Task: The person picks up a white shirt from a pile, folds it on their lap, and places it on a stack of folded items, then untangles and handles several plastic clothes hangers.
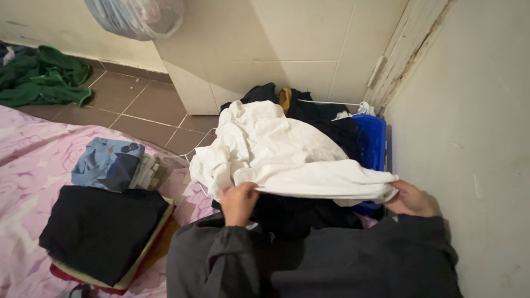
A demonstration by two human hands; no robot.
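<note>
A crumpled white garment (pixel 276 149) lies on top of a heap of dark clothes (pixel 309 212) in a blue plastic basket (pixel 373 140). My left hand (pixel 237 201) grips the garment's near edge on the left. At the right end of that same edge my right hand (pixel 409 200) pinches the cloth, and the edge is stretched between the two hands. Both arms wear dark grey sleeves.
A stack of folded clothes with a black piece on top (pixel 99 232) and a folded blue piece (pixel 107 164) sit on a pink patterned sheet (pixel 27 165) at left. Green clothes (pixel 44 77) lie on the tiled floor. A wall stands close on the right.
</note>
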